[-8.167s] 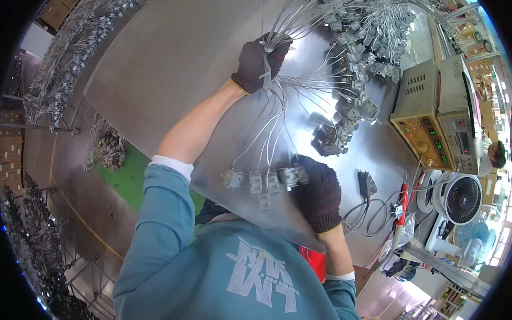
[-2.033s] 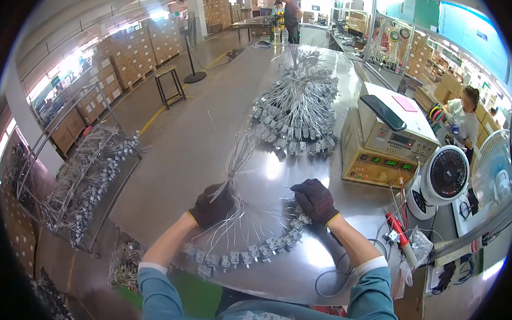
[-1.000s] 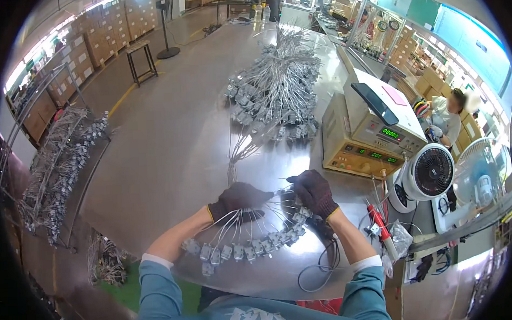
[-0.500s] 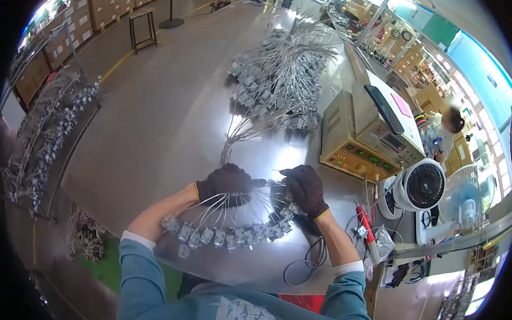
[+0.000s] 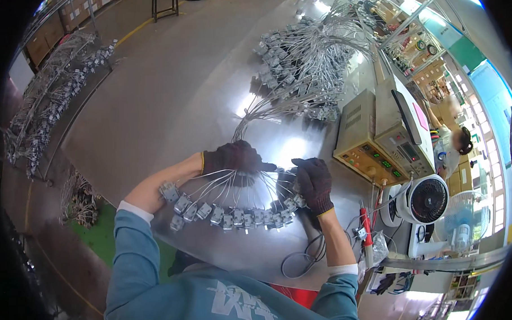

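Head view: a row of small metal blocks is seen on the table, on the person's side of both hands. Its long axis is laid left to right, with the middle bowed toward the body. By the left hand, closed and palm down, the gathered wires are gripped; from beneath it they are fanned out to the blocks. The right hand is held with fingers curled, thumb side toward the left hand; whether a wire is pinched there cannot be told. The row's right end is placed just beside the right hand, which is therefore nearer; its left end is found near the left forearm. Beyond the left hand, the wires are led toward a large heap.
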The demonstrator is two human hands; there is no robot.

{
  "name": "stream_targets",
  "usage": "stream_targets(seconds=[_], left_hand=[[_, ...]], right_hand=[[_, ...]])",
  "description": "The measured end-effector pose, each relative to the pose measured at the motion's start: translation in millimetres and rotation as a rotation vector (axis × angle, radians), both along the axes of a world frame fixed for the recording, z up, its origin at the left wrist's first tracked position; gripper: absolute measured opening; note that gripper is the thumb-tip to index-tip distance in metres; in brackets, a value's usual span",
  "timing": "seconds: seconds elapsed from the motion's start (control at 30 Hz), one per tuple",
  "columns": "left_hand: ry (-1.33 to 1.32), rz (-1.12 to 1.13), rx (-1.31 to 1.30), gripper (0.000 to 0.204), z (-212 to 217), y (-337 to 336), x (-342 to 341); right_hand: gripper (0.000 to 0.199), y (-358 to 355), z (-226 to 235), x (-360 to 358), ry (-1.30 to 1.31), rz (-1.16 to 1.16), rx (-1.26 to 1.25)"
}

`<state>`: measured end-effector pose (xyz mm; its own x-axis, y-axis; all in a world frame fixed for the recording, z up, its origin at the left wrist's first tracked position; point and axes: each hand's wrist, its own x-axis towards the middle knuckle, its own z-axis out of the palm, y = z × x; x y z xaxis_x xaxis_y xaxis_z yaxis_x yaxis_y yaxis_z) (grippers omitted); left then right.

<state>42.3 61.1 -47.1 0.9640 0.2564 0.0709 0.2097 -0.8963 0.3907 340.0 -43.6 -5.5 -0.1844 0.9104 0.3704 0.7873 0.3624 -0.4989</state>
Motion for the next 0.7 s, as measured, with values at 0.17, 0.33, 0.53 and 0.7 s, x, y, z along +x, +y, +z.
stream_targets(seconds=[0.17, 0.33, 0.53, 0.7], left_hand=[[0.044, 0.009, -0.042, 0.077, 11.1, -2.0, 3.0], [-0.426, -0.065, 0.166, 0.061, -11.2, 3.8, 2.6], [-0.519, -0.036, 0.219, 0.059, -19.1, 5.1, 5.0], [-0.257, -0.004, 0.281, 0.061, -54.5, 21.5, 16.7]], right_hand=[[0.032, -2.1, 4.3, -3.3, -0.018, 0.0, 0.023], [0.033, -0.9, 2.2, -1.4, -0.035, 0.009, 0.009], [0.033, 1.0, 0.0, 2.3, -0.052, -0.012, -0.023], [0.034, 3.0, 0.5, 0.1, -0.041, 0.001, -0.046]])
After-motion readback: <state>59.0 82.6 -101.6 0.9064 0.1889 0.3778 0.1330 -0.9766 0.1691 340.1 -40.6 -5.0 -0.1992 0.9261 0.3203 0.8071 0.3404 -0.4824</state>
